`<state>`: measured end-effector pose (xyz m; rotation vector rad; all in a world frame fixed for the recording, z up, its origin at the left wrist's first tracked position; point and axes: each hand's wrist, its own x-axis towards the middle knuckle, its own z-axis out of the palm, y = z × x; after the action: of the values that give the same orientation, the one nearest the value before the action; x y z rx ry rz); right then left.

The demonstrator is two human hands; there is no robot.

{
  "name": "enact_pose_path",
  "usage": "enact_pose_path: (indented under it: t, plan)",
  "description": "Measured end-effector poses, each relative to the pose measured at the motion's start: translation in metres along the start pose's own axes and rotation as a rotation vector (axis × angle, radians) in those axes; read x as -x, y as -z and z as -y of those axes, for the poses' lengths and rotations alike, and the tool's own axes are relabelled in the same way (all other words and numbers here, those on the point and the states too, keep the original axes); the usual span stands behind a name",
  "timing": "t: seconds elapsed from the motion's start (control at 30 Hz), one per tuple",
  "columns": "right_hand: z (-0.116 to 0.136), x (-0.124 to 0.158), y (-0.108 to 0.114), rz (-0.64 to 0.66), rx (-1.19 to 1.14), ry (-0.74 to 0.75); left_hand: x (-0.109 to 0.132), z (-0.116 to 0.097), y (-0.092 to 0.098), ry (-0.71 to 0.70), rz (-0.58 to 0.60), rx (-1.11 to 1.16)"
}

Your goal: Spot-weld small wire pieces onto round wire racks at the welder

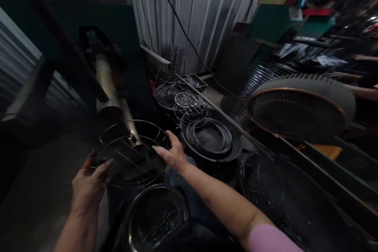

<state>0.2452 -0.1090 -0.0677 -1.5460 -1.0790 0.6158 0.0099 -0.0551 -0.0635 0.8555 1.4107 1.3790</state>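
Between my two hands is a wire frame with thin rings and a few cross wires, held just in front of a machine's metal rods. My left hand pinches its left side, thumb on top, with the fingertips in shadow. On the right side, the thumb and fingers of my right hand close on the wire. The upper metal rod and a thinner lower rod point toward the frame. Below it stands a shiny metal bowl with small metal pieces inside. Dark shadow hides the frame's lower part.
Right of my hands, a dark basin holds loose wire rings. Behind it are piled wire frames. A round fan stands at right, near a bar. Another person's arm shows at the far right edge.
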Motion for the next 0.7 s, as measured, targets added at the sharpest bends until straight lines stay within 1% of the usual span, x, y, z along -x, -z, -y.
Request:
enact_pose_path:
  t: [0.1, 0.2, 0.27, 0.4, 0.53, 0.6, 0.7]
  plan:
    - [-0.013, -0.001, -0.003, 0.049, -0.018, -0.069, 0.002, 0.008, -0.003, 0.053, -0.018, 0.032]
    - [-0.027, 0.0, -0.007, 0.043, -0.066, -0.113, 0.002, 0.02, -0.002, 0.102, -0.017, 0.069]
    - [-0.032, 0.002, -0.009, 0.046, -0.08, -0.132, 0.002, 0.024, -0.001, 0.104, -0.015, 0.082]
    - [-0.027, 0.007, -0.007, 0.066, -0.098, -0.155, 0.006, 0.015, 0.004, 0.097, 0.0, 0.082]
    - [-0.019, 0.013, -0.003, 0.056, -0.121, -0.071, 0.013, 0.002, 0.009, 0.092, 0.041, 0.132]
    - [-0.018, 0.013, -0.002, 0.049, -0.121, -0.044, 0.014, -0.002, 0.007, 0.058, 0.05, 0.149]
    - [-0.017, 0.009, -0.003, 0.03, -0.118, -0.041, 0.011, -0.006, 0.002, 0.017, 0.022, 0.152]
